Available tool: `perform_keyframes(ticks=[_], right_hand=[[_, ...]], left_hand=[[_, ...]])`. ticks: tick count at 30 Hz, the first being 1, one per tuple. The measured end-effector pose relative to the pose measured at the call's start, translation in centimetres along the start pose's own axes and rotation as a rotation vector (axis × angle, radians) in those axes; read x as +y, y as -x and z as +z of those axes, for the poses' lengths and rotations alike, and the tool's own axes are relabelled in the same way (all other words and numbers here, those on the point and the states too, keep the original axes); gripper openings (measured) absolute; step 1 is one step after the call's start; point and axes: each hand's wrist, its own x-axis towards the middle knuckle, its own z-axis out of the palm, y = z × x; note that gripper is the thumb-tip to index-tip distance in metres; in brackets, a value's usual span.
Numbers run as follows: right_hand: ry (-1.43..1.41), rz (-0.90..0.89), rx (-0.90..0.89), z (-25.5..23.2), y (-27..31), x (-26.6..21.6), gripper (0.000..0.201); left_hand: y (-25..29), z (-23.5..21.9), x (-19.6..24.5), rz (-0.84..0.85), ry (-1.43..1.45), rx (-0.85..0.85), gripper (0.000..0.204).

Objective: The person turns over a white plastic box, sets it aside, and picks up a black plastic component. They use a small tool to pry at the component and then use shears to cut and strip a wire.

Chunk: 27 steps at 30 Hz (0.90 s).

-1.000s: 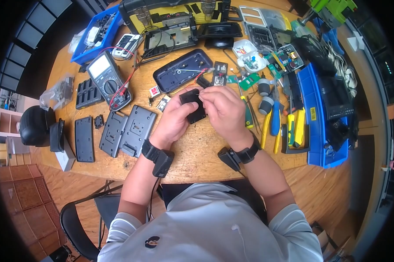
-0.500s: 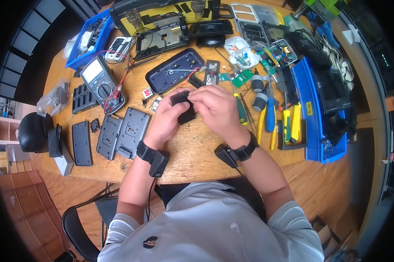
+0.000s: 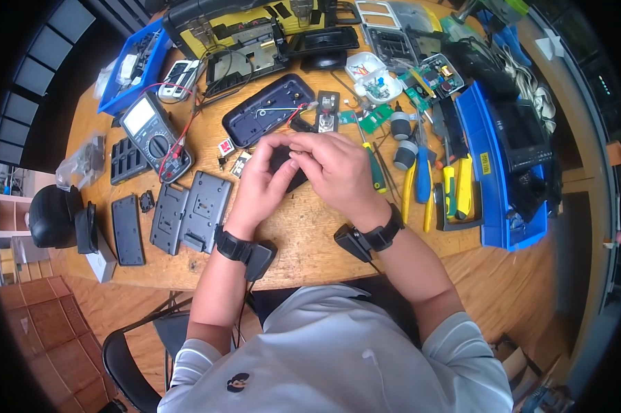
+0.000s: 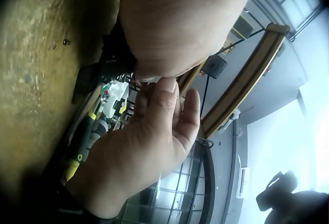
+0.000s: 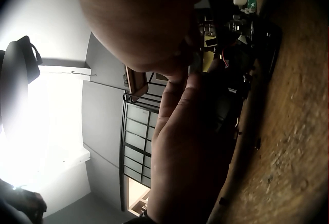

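Note:
Close over the table, the left hand (image 3: 261, 191) grips a flat black part (image 3: 298, 180), its thumb lying across the face. The right hand (image 3: 343, 172) has thumb and forefinger pinched at the part's upper edge, against the left fingertips. Whether anything small lies between them is hidden. In the left wrist view the left hand (image 4: 180, 23) covers most of the part, and the right hand (image 4: 144, 147) meets it from below. The right wrist view shows the right hand (image 5: 136, 18) above the left hand (image 5: 185, 152), with the part in shadow.
Left of the hands lie grey plates (image 3: 207, 210) and a multimeter (image 3: 152, 138) with red leads. Behind them is a dark blue tray-like shell (image 3: 238, 120). On the right are screwdrivers (image 3: 422, 180) and a blue bin (image 3: 486, 199). A tiny screw-like piece (image 4: 66, 42) lies on the wood.
The head view has shifted, moving the table items slightly left and up. Left fingers have come up to meet the right fingertips, and the hands now cover more of the black part.

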Motion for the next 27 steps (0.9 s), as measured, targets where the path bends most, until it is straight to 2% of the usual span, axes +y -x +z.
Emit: perform_keyframes(ticks=[4,8,13,21,23,25,26,27], right_hand=[[-0.015,-0.066,-0.017,0.3,0.5,0.8,0.017],[-0.033,-0.052,0.01,0.6,0.6,0.7,0.013],[-0.03,0.016,0.014,0.5,0.5,0.5,0.011],[-0.035,0.047,-0.014,0.3,0.4,0.0,0.014],[-0.026,0.062,-0.03,-0.4,-0.2,-0.6,0.015],[0.088,0.085,0.094,-1.8,-1.1,-1.5,0.017],[0.087,0.083,0.085,-2.8,-1.4,-1.7,0.017],[0.214,0.146,0.111,-4.4,-1.5,-1.7,0.016]], left_hand=[[0.0,-0.3,-0.6,-0.029,-0.024,-0.029,0.019],[0.1,-0.3,-1.0,-0.023,0.049,-0.035,0.018],[0.2,-0.3,-1.2,-0.121,0.241,-0.021,0.015],[0.2,-0.2,-1.3,-0.108,0.267,-0.062,0.014],[0.0,-0.4,-1.3,-0.081,0.22,-0.065,0.014],[0.0,-0.7,-0.9,-0.233,0.45,-0.078,0.013],[-0.1,-0.6,-0.9,-0.234,0.456,-0.07,0.013],[-0.2,-0.6,-1.0,-0.218,0.476,-0.058,0.012]])
